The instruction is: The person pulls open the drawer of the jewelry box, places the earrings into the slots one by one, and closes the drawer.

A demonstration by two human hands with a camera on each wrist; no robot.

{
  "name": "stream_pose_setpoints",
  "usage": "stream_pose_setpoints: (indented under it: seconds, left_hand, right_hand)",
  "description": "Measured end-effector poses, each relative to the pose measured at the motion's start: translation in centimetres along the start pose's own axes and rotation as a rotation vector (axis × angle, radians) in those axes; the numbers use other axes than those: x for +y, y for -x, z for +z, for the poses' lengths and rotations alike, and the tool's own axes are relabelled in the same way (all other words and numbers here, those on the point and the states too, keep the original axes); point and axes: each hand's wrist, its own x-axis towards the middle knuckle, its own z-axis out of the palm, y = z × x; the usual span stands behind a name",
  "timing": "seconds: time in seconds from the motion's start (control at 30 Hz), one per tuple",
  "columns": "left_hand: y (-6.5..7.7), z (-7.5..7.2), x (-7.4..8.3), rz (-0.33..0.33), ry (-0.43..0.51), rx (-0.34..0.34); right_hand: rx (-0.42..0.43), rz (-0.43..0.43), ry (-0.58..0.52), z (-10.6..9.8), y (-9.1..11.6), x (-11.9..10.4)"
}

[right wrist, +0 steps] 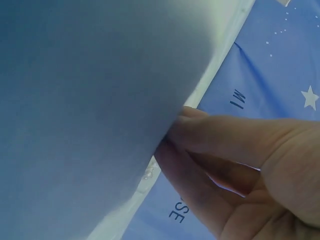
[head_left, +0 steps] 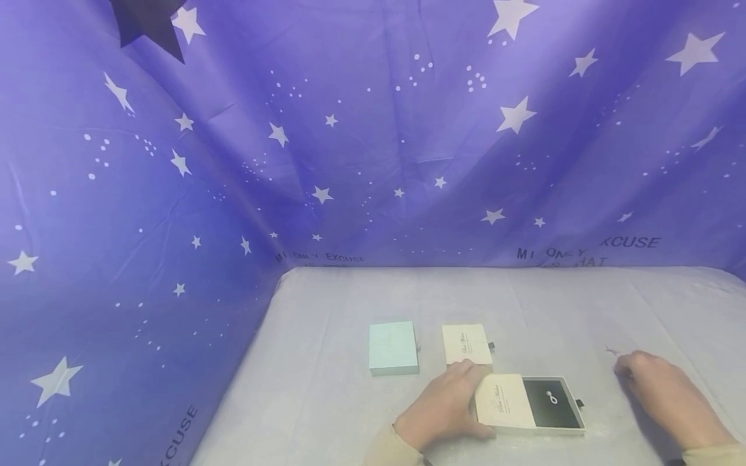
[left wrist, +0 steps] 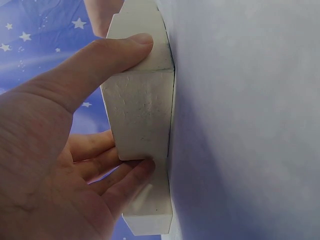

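My left hand [head_left: 445,404] grips the closed end of a cream drawer-style jewelry box [head_left: 506,402], thumb along the near side and fingers at the far side. Its tray is slid out to the right, showing a black pad [head_left: 543,396] with a small silvery looped piece of jewelry [head_left: 553,398] on it. Off to the right, my right hand [head_left: 664,388] has thumb and fingertips brought together down at the tabletop; I cannot tell whether they pinch anything. Small shiny jewelry [head_left: 612,350] lies just beyond those fingertips, and shows beside them in the right wrist view [right wrist: 149,171].
A second cream box [head_left: 466,343] with a dark pull tab lies behind the left hand. Farther left sits a mint-green box [head_left: 393,347]. All stand on a table with a pale cloth [head_left: 326,414], with a purple star-printed curtain [head_left: 379,129] behind and to the left.
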Motion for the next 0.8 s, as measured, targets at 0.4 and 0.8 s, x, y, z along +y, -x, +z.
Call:
stream_pose_setpoints:
  seconds: [0.4, 0.8]
  left_hand:
    - [0.1, -0.1, 0.0, 0.009, -0.008, 0.007]
    - [0.1, -0.1, 0.1, 0.007, -0.003, 0.008]
  right_hand:
    - [-0.044, 0.061, -0.011, -0.8, 0.0, -0.1]
    - [0.138, 0.022, -0.071, -1.1, 0.4, -1.8]
